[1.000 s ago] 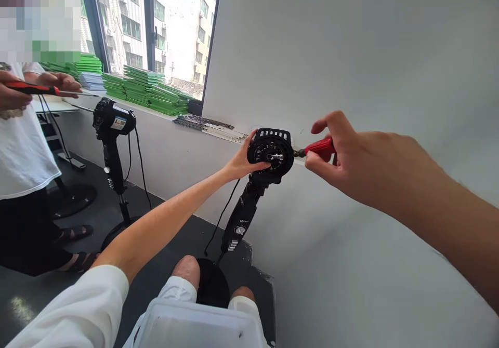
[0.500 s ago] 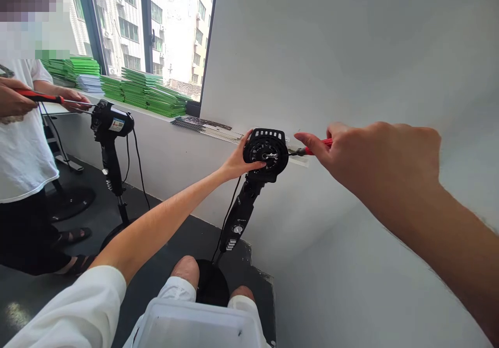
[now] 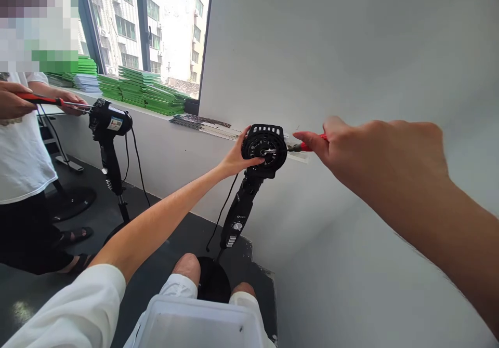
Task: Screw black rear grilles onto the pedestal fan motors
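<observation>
In front of me stands a black pedestal fan [image 3: 238, 210] with its cage and blades off, so the round motor housing faces me. My left hand [image 3: 237, 158] grips that housing from the left, its thumb across the front near the metal shaft [image 3: 270, 152]. On the right, my right hand [image 3: 351, 140] is closed around the red handle of a screwdriver [image 3: 307, 145]. The tool's dark shank points left and meets the housing at the shaft; its exact tip is hard to make out.
A white plastic tub [image 3: 202, 322] rests on my lap. To the left a co-worker [image 3: 23, 140] holds a red-and-black screwdriver [image 3: 42, 98] at a second black fan [image 3: 113, 122]. Green stacks [image 3: 144, 93] line the windowsill. A wall [image 3: 331, 67] rises close on the right.
The fan head and both my hands sit slightly higher and further left in view. The fan's cord hangs differently near the floor. Both grips stay the same.
</observation>
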